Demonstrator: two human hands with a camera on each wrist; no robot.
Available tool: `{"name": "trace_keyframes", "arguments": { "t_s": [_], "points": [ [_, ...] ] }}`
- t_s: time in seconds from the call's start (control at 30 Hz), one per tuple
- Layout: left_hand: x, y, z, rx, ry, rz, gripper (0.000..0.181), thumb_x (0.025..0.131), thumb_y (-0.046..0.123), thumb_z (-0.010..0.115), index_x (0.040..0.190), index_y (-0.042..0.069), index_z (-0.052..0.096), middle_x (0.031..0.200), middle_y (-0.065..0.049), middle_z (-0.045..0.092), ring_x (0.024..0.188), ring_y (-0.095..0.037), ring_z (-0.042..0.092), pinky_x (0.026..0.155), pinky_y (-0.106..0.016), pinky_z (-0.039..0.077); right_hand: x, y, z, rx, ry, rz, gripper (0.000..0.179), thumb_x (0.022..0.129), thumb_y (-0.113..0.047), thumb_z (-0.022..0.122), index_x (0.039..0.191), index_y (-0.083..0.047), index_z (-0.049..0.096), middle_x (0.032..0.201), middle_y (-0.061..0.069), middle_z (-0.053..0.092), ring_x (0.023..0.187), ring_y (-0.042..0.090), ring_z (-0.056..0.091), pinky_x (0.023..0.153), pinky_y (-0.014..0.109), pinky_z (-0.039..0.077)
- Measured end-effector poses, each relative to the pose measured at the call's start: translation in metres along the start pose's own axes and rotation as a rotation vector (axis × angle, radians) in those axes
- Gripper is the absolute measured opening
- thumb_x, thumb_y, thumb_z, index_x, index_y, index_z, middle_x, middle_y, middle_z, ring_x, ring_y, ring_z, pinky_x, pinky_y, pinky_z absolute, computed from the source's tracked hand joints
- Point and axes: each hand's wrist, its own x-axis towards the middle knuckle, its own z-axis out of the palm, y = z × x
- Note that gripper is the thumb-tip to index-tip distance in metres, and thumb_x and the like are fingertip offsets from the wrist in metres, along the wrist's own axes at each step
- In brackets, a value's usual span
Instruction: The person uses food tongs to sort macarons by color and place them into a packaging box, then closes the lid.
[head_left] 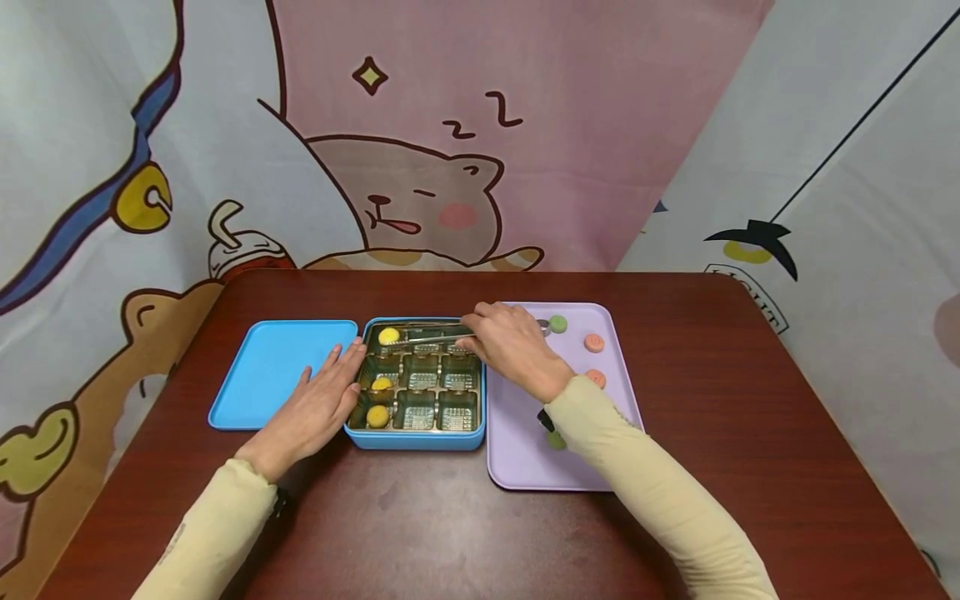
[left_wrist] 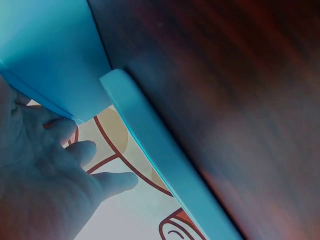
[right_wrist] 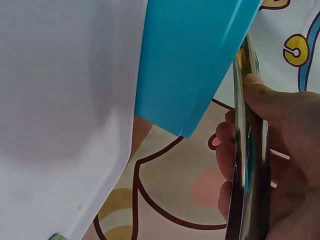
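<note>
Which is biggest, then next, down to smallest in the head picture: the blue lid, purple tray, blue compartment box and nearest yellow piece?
Largest to smallest, as they look there:
1. Purple tray
2. Blue compartment box
3. Blue lid
4. Nearest yellow piece

Table [head_left: 420, 542]: dark red-brown, glossy. Backdrop [head_left: 600, 125] beyond it, cartoon-printed. From table centre: closed-eyed cat [head_left: 427, 200] at 12 o'clock, star [head_left: 370, 76] at 11, yellow bell [head_left: 135, 200] on blue ribbon [head_left: 159, 100] at 10, black-and-yellow motif [head_left: 757, 237] at 2.
</note>
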Motion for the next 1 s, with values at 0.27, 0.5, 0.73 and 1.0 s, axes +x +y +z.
{"name": "trace_keyframes", "arguments": {
  "t_s": [0.27, 0.5, 0.73, 1.0],
  "points": [
    [0.0, 0.0, 0.0, -0.004, 0.002, 0.001, 0.06, 0.114, 0.031, 0.036, 0.167, 0.011, 0.017, 0.173, -0.007, 0.014, 0.157, -0.039, 0.014, 0.114, -0.076, 0.015, 0.002, -0.004, -0.001, -0.004, -0.048, 0.017, 0.033, 0.097, -0.04, 0.073, 0.114, -0.013, 0.077, 0.096, 0.003, 0.067, 0.087, 0.028, 0.065, 0.073, 0.043, 0.055],
    [-0.001, 0.001, -0.001, -0.014, -0.005, -0.002, 0.06, 0.114, 0.029, 0.036, 0.167, 0.01, 0.017, 0.173, -0.007, 0.013, 0.157, -0.039, 0.014, 0.114, -0.076, 0.014, -0.002, -0.001, -0.005, 0.018, -0.052, 0.04, 0.04, 0.096, -0.041, 0.073, 0.123, -0.012, 0.076, 0.1, 0.004, 0.068, 0.09, 0.027, 0.066, 0.076, 0.044, 0.055],
    [0.0, 0.003, 0.0, -0.014, -0.011, -0.005, 0.06, 0.114, 0.03, 0.036, 0.167, 0.009, 0.017, 0.173, -0.007, 0.012, 0.157, -0.04, 0.014, 0.114, -0.077, 0.014, -0.016, 0.012, -0.023, 0.047, 0.023, 0.049, 0.04, 0.096, -0.04, 0.075, 0.122, -0.011, 0.076, 0.103, 0.005, 0.07, 0.09, 0.028, 0.068, 0.073, 0.044, 0.054],
    [0.0, 0.002, -0.001, -0.012, -0.018, -0.009, 0.06, 0.114, 0.031, 0.034, 0.167, 0.01, 0.015, 0.173, -0.008, 0.012, 0.157, -0.04, 0.013, 0.114, -0.076, 0.013, -0.043, 0.03, -0.056, 0.088, 0.097, 0.062, 0.042, 0.094, -0.038, 0.077, 0.121, -0.005, 0.075, 0.102, 0.006, 0.07, 0.086, 0.026, 0.066, 0.07, 0.042, 0.053]
  ]
}}
